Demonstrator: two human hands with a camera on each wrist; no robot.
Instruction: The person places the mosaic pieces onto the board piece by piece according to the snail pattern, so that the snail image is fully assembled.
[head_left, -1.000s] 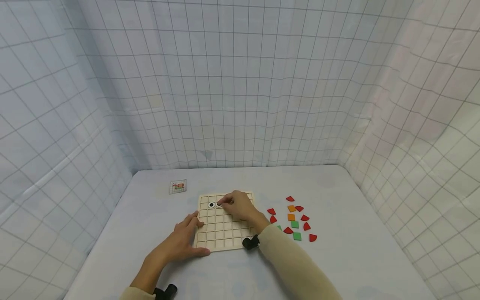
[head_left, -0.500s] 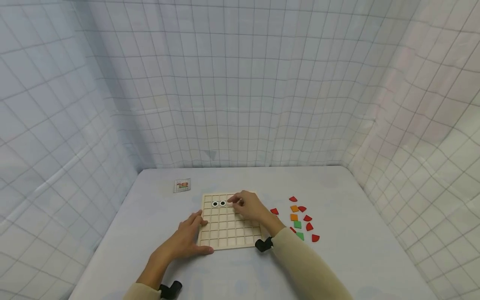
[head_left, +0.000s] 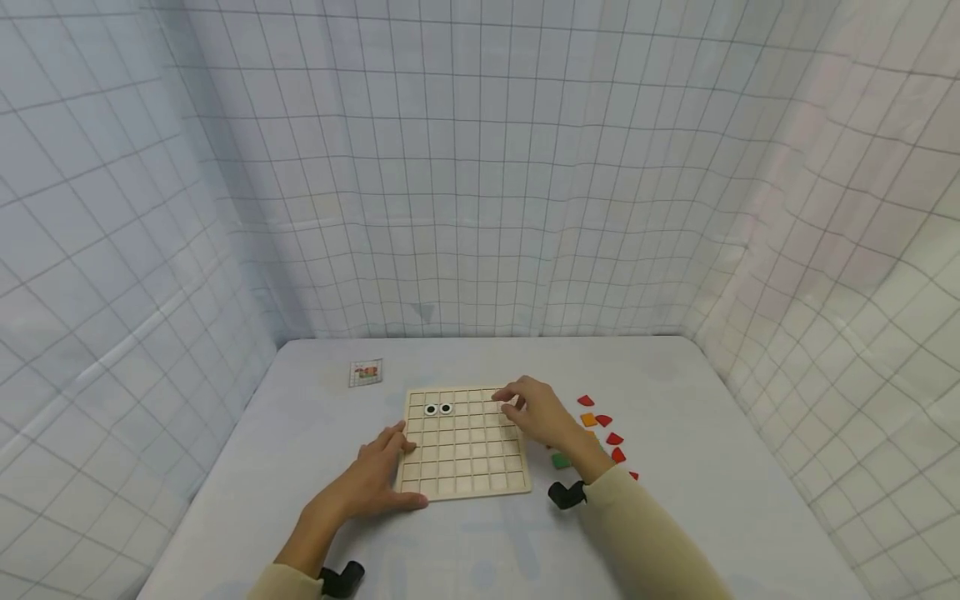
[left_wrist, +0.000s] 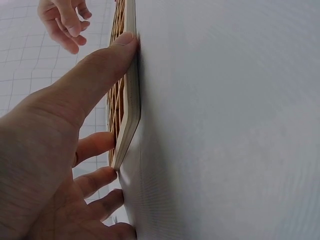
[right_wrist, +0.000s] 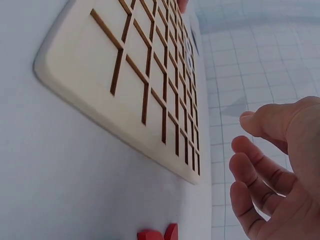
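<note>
A pale wooden grid board [head_left: 465, 485] lies flat on the table, with two eye tiles, white with black dots [head_left: 431, 409], side by side in its upper left cells. My left hand [head_left: 371, 482] rests at the board's near left corner. In the left wrist view the thumb [left_wrist: 102, 67] presses along the front edge, and the other fingers spread by the left side. Over the board's far right part hovers my right hand [head_left: 546, 414], its fingers loosely bent. The right wrist view shows a gap between thumb and fingertips [right_wrist: 241, 145], with nothing held there.
Right of the board lie several red quarter-circle pieces [head_left: 615, 438], orange squares [head_left: 588, 419] and a green square [head_left: 561, 460], partly hidden by the right arm. A small picture card [head_left: 366, 372] lies at the back left. Gridded white curtains [head_left: 480, 208] surround the table.
My right hand has let go of the second eye tile, which now sits beside the first, and has moved right across the board. The left hand stays at the corner.
</note>
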